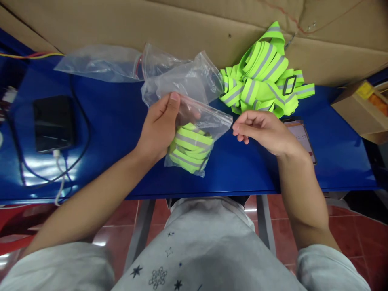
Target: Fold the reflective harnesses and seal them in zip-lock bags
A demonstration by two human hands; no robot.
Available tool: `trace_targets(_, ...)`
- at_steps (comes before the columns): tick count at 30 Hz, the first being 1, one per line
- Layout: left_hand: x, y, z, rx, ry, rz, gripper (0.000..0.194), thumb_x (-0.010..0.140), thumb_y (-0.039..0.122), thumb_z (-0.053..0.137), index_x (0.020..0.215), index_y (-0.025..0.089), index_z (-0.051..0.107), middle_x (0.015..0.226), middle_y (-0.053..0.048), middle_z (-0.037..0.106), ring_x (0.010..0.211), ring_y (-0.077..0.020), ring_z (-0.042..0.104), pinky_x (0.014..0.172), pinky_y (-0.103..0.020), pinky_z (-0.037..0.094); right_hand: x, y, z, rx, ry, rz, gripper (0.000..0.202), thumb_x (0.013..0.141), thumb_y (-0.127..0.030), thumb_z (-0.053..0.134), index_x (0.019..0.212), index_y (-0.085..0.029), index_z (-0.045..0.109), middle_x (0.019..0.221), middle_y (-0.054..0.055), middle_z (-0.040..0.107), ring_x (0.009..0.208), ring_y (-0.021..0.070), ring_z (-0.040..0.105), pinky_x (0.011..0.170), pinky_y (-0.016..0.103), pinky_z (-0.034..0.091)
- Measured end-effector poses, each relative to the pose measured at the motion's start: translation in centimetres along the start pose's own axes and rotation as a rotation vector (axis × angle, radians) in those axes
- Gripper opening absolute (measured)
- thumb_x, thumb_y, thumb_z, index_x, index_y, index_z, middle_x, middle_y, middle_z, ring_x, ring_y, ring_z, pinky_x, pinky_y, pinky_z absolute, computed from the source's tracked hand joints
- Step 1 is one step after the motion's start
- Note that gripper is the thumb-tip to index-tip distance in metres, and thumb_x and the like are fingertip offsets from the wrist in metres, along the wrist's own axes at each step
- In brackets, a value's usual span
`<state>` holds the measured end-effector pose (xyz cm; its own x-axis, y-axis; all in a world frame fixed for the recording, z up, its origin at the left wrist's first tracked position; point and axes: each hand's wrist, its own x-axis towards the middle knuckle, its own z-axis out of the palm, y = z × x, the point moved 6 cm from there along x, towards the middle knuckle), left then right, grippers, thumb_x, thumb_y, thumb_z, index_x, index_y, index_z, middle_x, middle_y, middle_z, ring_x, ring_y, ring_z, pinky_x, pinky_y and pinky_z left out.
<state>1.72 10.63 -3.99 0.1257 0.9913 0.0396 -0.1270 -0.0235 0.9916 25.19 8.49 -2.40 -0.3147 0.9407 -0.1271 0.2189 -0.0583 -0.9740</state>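
Note:
A clear zip-lock bag (220,115) hangs at a tilt over the table, with a folded neon-green reflective strap (192,147) inside. My left hand (162,125) grips the bag's upper left, thumb on the front and other fingers behind the plastic. At the right end of the zip strip, my right hand (260,131) is closed, its thumb and fingertips pinched at the bag's corner. Behind the bag lie more clear plastic bags (188,79). A heap of neon-green reflective straps (260,81) with grey stripes and a black buckle (289,85) sits beyond my right hand.
On the left, a black box-shaped device (53,123) has a white plug and cables. A phone (301,137) lies partly behind my right wrist. An open cardboard box (360,113) stands at the right. Brown cardboard (182,24) lines the back of the blue table (242,173).

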Motion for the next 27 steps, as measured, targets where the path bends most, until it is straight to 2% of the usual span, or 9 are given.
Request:
trace_targets(3, 0.2, -0.2, -0.3, -0.039, 0.054, -0.003, 0.038, 0.102, 0.057, 0.062, 0.086, 0.024, 0.072, 0.088, 0.001, 0.078, 0.077, -0.0153, 0.064, 0.076, -0.029, 0.051, 0.2, -0.1, -0.1, 0.036, 0.081, -0.045, 0.032, 0.085, -0.045, 0.088, 0.086, -0.017, 0.072, 0.078, 0.0, 0.072, 0.062, 0.0078, 0.063, 0.051, 0.018, 0.049)
trace_targets(6, 0.1, 0.1, 0.0, -0.077, 0.032, 0.031, 0.037, 0.103, 0.055, 0.061, 0.087, 0.023, 0.072, 0.086, 0.001, 0.078, 0.077, -0.0152, 0.064, 0.077, -0.029, 0.051, 0.4, 0.1, 0.3, 0.06, 0.096, -0.076, 0.031, 0.089, -0.046, 0.084, 0.095, -0.018, 0.073, 0.084, 0.0, 0.073, 0.064, 0.0074, 0.063, 0.052, 0.018, 0.05)
trace_targets(10, -0.1, 0.4, 0.3, -0.082, -0.031, 0.027, 0.035, 0.103, 0.052, 0.063, 0.092, 0.023, 0.078, 0.091, 0.001, 0.08, 0.082, -0.0153, 0.066, 0.081, -0.029, 0.053, 0.8, 0.6, 0.9, 0.071, 0.091, -0.118, 0.03, 0.09, -0.045, 0.082, 0.089, -0.017, 0.07, 0.08, 0.0, 0.071, 0.062, 0.0066, 0.06, 0.052, 0.018, 0.048)
trace_targets(14, -0.1, 0.1, 0.3, -0.059, -0.049, -0.026, 0.023, 0.101, 0.038, 0.068, 0.09, 0.024, 0.082, 0.102, 0.0, 0.082, 0.096, -0.0181, 0.071, 0.088, -0.031, 0.056, 0.9, 0.8, 0.8, 0.001, 0.14, -0.186, 0.034, 0.09, -0.049, 0.081, 0.085, -0.019, 0.067, 0.072, -0.002, 0.065, 0.058, 0.0074, 0.057, 0.052, 0.021, 0.045)
trace_targets(19, 0.0, -0.3, 0.1, -0.082, 0.002, -0.016, 0.022, 0.101, 0.037, 0.067, 0.095, 0.021, 0.082, 0.091, -0.003, 0.08, 0.078, -0.0145, 0.071, 0.074, -0.027, 0.057, 0.5, 0.1, 1.0, -0.1, 0.168, -0.288, 0.033, 0.095, -0.053, 0.075, 0.087, -0.023, 0.064, 0.074, -0.002, 0.061, 0.06, 0.01, 0.055, 0.054, 0.025, 0.044)
trace_targets(24, 0.4, -0.7, 0.2, -0.114, -0.044, -0.122, 0.02, 0.099, 0.039, 0.07, 0.098, 0.022, 0.081, 0.086, -0.002, 0.078, 0.075, -0.0145, 0.071, 0.077, -0.026, 0.058, -0.2, -1.1, 1.7, -0.162, 0.062, -0.356, 0.026, 0.095, -0.046, 0.076, 0.111, -0.026, 0.072, 0.093, 0.0, 0.07, 0.071, 0.0121, 0.061, 0.064, 0.027, 0.051)
trace_targets(27, 0.7, -0.7, 0.3, -0.131, -0.084, -0.163, 0.02, 0.099, 0.037, 0.069, 0.096, 0.022, 0.081, 0.08, 0.0, 0.076, 0.071, -0.0136, 0.068, 0.073, -0.025, 0.058, -0.7, -1.8, 1.8, -0.233, 0.046, -0.428, 0.022, 0.096, -0.04, 0.075, 0.112, -0.026, 0.077, 0.094, 0.001, 0.073, 0.072, 0.012, 0.06, 0.066, 0.028, 0.051)
